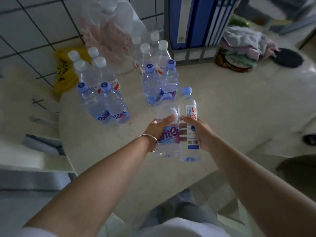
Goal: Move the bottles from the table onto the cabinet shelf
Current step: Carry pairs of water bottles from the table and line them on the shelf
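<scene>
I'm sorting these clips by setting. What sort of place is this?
Probably an office or storeroom corner, not a kitchen: blue binders stand in a grey file rack on the pale table, by a white tiled wall, with folded cloths beside them.

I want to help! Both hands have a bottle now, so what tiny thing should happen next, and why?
Probably lift both bottles straight up off the table. The left hand grips the purple-label bottle and the right hand grips the white-label bottle, side by side near the table's front edge. Both grips look settled, and no shelf shows here, so lifting comes first.
</scene>
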